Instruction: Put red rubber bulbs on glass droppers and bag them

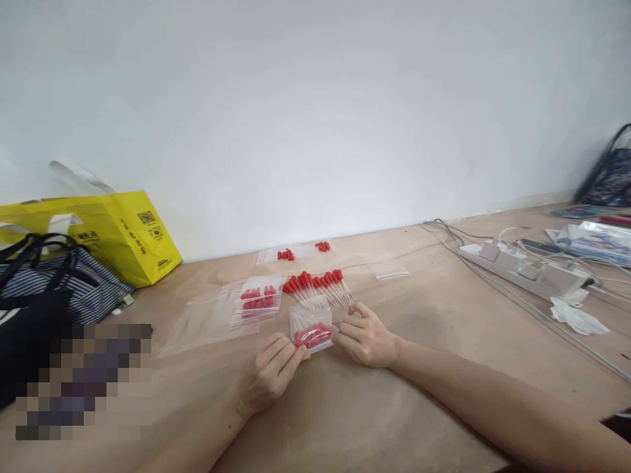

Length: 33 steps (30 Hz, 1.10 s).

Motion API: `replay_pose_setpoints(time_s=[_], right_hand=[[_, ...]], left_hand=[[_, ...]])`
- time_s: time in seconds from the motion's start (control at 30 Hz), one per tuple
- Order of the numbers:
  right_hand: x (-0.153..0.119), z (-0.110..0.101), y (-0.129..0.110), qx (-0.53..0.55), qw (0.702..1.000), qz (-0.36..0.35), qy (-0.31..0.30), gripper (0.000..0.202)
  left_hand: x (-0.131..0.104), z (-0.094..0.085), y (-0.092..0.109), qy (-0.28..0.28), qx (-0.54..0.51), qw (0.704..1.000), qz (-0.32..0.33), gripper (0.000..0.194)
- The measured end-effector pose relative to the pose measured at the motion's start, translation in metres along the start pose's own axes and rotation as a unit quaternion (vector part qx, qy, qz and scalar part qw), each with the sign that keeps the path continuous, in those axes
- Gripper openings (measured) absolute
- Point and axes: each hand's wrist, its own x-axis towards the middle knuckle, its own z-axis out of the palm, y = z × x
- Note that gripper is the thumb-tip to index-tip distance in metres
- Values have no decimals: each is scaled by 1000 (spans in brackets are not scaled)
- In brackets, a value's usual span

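Note:
A small clear plastic bag with red-headed white sticks inside lies on the table in front of me. My left hand is closed, thumb and fingers pinching the bag's near left corner. At the bag's right edge, my right hand has its fingers curled and closed on the near right corner; the grip is partly hidden. Just beyond the bag lie loose white sticks with red heads, several side by side. Left of it rests a stack of clear bags, the top one holding more red-headed sticks.
Farther back, more bagged red-headed sticks lie near the wall. A flat clear bag is to their right. On the right are a white power strip, cables and a crumpled tissue. A yellow bag and a striped bag occupy the left.

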Motion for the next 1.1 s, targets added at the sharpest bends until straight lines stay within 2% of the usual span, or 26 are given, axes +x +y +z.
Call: replay_pose_setpoints(time_s=[0.23, 0.3, 0.43, 0.53, 0.63, 0.73, 0.83, 0.93, 1.03, 1.1], right_hand=[[-6, 4, 4, 26, 999, -26, -35, 26], [-7, 2, 5, 28, 998, -22, -43, 25], [-8, -4, 3, 63, 995, 36, -66, 17], [-8, -7, -4, 168, 975, 117, -83, 12], [-6, -9, -9, 275, 946, 156, -65, 11], [-7, -12, -6, 305, 940, 154, -22, 11], [-12, -15, 11, 286, 939, 185, 44, 8], [-24, -16, 38, 243, 929, 266, 86, 1], [-41, -12, 67, 230, 907, 345, 71, 9], [-51, -7, 83, 231, 893, 385, 39, 13]], left_hand=[[-6, 0, 1, 1, -54, 998, -16, 11], [-7, -2, 1, -13, -71, 997, -15, 15], [-7, -11, 1, -47, -76, 996, -7, 22], [-5, -17, 2, -41, -59, 997, 11, 26], [-3, -19, 3, -24, -72, 997, 33, 27], [-3, -15, 0, -11, -73, 997, 6, 21], [-8, -10, -5, -16, -67, 996, -54, 22], [-13, -6, -9, -32, -99, 991, -82, 24], [-14, -3, -11, -56, -134, 984, -99, 22], [-15, -2, -11, -68, -149, 981, -106, 21]])
